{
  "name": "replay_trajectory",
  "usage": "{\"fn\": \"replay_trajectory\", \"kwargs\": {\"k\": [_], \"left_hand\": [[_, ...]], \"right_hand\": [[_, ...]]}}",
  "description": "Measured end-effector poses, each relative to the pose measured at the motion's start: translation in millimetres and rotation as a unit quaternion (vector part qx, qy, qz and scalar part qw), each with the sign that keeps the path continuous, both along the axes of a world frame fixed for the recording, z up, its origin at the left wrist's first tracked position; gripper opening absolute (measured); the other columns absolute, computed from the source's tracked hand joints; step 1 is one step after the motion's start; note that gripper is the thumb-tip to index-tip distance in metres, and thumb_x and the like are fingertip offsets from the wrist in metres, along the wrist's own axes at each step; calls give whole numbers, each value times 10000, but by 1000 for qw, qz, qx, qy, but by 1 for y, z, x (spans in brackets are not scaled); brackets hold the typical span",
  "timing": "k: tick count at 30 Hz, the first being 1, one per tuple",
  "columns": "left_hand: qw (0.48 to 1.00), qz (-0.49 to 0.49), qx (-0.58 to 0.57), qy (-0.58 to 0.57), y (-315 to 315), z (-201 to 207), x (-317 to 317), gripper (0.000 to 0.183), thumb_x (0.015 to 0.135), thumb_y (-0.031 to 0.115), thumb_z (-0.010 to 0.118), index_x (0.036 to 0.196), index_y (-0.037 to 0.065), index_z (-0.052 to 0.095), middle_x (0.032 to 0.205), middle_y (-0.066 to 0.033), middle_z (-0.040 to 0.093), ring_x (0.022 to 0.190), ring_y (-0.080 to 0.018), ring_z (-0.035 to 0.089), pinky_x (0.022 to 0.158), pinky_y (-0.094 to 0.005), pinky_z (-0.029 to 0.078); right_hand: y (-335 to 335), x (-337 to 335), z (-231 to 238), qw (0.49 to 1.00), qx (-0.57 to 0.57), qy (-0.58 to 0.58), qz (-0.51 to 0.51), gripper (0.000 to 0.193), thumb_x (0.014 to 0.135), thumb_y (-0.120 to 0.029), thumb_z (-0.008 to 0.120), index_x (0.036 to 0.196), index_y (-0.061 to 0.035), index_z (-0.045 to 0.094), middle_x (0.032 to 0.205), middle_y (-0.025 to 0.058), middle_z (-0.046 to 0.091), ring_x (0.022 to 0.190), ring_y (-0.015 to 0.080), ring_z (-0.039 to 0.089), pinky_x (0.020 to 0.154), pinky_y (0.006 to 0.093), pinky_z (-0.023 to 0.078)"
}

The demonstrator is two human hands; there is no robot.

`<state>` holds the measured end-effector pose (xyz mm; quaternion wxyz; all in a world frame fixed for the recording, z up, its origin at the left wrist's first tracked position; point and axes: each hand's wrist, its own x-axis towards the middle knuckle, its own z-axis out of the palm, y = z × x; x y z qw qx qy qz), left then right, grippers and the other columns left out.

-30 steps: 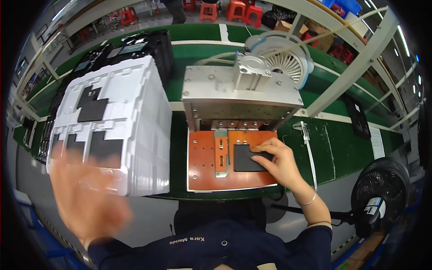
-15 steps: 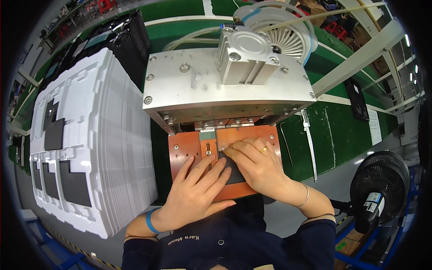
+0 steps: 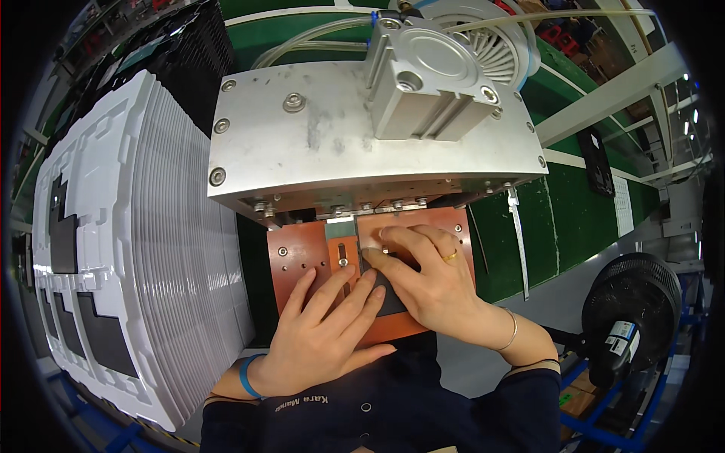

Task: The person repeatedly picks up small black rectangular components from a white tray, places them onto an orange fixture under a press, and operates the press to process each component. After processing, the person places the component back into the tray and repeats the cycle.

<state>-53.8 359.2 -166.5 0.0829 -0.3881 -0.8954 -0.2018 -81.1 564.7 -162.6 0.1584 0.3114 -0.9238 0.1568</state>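
Observation:
A flat dark grey sheet [image 3: 390,300] lies on the orange fixture plate [image 3: 298,245] under the press. My left hand [image 3: 321,336] rests palm down with its fingers spread, the fingertips on the fixture and along the sheet's left edge. Bent over the sheet's far part is my right hand [image 3: 442,287]. Its thumb presses near the sheet's upper left, and the index fingertip stands apart from it on the orange surface. Part of the sheet is hidden under the right hand. A slotted orange block [image 3: 342,251] with a screw sits just beyond my left fingers.
The silver press [image 3: 302,143] with its air cylinder [image 3: 423,90] overhangs the fixture. At left stands a tall stack of white trays [image 3: 166,219] holding dark cut pieces [image 3: 106,332]. A caliper [image 3: 519,249] lies right on the green bench; a black fan [image 3: 630,325] stands lower right.
The view has shifted nearer the press. My right thumb and index finger, close together before, are now parted. My left hand keeps its place on the fixture.

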Motion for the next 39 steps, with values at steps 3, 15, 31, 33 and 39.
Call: {"fn": "replay_trajectory", "kwargs": {"k": [3,15,31,33,39], "left_hand": [[1000,-3,-3,-11,-2,2,0,676,743,599,671,1174,80,643,1307,-81,565,1209,-309,495,1022,-523,359],[999,7,9,-44,0,19,-13,754,755,620,644,1215,24,602,1337,-101,531,1262,-323,444,1035,-537,325],[994,21,-30,-104,4,10,-24,726,758,659,611,1265,139,607,1411,-71,474,1291,-353,391,1043,-573,317],[993,23,-28,-110,3,9,-23,724,758,662,609,1261,141,612,1413,-67,475,1293,-349,389,1043,-575,316],[995,26,-12,-95,2,9,-22,666,805,637,588,1229,124,628,1371,-65,513,1290,-319,423,1046,-552,320]], "right_hand": [[4,2,4,998,-50,9,-45,367,739,-115,708,1101,-80,651,1191,84,558,1034,255,530,842,375,437],[30,2,9,988,-115,-98,7,307,724,-169,769,986,-44,668,1130,104,608,1019,289,557,853,375,483],[31,-14,4,986,-123,-110,23,313,686,-192,791,934,-38,681,1104,94,626,1002,271,568,828,362,494],[31,-15,5,986,-119,-114,21,308,683,-204,793,928,-51,685,1102,83,633,979,251,572,810,343,493],[34,-14,4,985,-117,-123,12,291,685,-230,804,908,-77,696,1030,66,652,900,223,581,754,324,463]]}}
